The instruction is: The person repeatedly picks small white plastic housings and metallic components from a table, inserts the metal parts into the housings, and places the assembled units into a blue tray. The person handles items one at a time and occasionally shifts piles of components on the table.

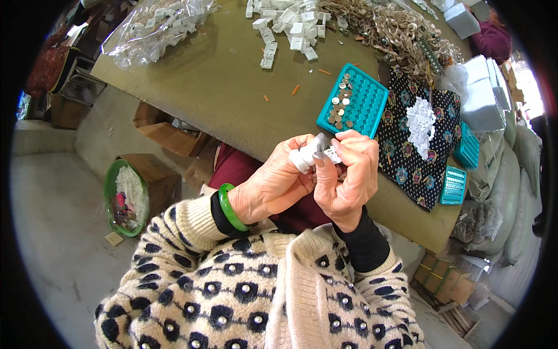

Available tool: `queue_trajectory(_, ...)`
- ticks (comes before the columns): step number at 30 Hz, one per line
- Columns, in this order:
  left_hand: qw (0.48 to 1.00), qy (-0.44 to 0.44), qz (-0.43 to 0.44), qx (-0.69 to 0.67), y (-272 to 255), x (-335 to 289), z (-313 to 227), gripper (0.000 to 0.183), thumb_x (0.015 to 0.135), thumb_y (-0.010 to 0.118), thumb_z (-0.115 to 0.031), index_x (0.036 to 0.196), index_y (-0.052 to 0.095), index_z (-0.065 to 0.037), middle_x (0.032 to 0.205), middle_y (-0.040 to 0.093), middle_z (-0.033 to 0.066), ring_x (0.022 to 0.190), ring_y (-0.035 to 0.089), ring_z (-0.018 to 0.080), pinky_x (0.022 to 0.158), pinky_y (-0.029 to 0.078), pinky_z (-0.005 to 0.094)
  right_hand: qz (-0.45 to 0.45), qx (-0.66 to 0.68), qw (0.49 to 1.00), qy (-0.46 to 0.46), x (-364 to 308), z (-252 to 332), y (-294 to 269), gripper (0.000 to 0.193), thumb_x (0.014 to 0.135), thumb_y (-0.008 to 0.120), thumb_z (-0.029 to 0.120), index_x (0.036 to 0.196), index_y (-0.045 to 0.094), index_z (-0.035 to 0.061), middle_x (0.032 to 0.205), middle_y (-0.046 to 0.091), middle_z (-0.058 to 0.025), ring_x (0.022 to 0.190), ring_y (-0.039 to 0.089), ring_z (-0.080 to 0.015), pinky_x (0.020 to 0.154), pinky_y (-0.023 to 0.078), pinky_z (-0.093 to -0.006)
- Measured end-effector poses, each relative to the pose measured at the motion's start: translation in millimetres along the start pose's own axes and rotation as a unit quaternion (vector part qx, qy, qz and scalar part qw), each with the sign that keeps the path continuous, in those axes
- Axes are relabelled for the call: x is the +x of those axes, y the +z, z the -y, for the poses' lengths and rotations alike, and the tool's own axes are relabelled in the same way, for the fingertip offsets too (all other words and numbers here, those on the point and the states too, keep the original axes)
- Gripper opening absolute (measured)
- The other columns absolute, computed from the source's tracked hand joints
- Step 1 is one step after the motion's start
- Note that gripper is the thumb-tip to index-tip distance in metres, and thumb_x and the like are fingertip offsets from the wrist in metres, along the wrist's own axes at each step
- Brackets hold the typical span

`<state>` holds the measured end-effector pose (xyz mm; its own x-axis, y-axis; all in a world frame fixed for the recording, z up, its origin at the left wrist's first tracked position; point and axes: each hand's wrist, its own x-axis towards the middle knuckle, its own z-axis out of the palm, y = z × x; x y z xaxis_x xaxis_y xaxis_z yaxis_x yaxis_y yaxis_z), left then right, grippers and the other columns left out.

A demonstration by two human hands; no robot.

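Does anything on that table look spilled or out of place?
A few small orange-brown strips lie loose on the table, left of the teal tray of discs. They look stray, being scattered singly, while the white blocks beyond are mostly heaped together.

Showing an olive-green surface standing over a grey floor and, at far right, including a patch of bright light.

Plastic piece, smooth glossy bangle, fuzzy knit cardigan
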<state>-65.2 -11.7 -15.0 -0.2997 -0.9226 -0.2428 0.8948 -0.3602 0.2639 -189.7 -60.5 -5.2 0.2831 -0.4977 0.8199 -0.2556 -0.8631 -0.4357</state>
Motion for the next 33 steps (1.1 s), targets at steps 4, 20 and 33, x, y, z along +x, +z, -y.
queue_trajectory(4, 1.0, 0.002, 0.02, 0.019, -1.0, 2.8, 0.2, 0.019, 0.091, 0.069, -0.021, 0.1, 0.063, -0.006, 0.097, 0.068, 0.0034, 0.089, 0.067, 0.0155, 0.082, 0.056, 0.0301, 0.002, 0.018, 0.999, 0.05, 0.0, 1.3, -2.8, 0.027, 0.082, 0.077, 0.009, 0.098, 0.059, -0.0035, 0.084, 0.055, -0.014, 0.069, 0.054, -0.0239, 0.062, 0.05, -0.0339)
queue_trajectory(20, 0.999, -0.016, 0.023, -0.037, -6.9, -4.6, -5.0, 0.021, 0.091, 0.069, -0.021, 0.105, 0.063, -0.007, 0.103, 0.066, 0.0046, 0.097, 0.062, 0.017, 0.093, 0.051, 0.0341, -0.015, 0.088, 0.992, 0.089, -0.5, 6.0, 4.8, 0.024, 0.08, 0.079, 0.008, 0.091, 0.059, 0.0001, 0.088, 0.058, -0.012, 0.074, 0.055, -0.0241, 0.064, 0.049, -0.0326)
queue_trajectory(33, 0.996, 0.021, 0.057, -0.064, 3.5, -14.0, -15.8, 0.015, 0.092, 0.069, -0.017, 0.099, 0.059, -0.008, 0.097, 0.064, 0.0009, 0.089, 0.063, 0.0137, 0.083, 0.055, 0.0321, 0.045, 0.12, 0.985, 0.113, 14.3, 19.8, -3.9, 0.021, 0.083, 0.075, 0.006, 0.098, 0.064, -0.0031, 0.091, 0.06, -0.0129, 0.079, 0.058, -0.023, 0.065, 0.049, -0.0304)
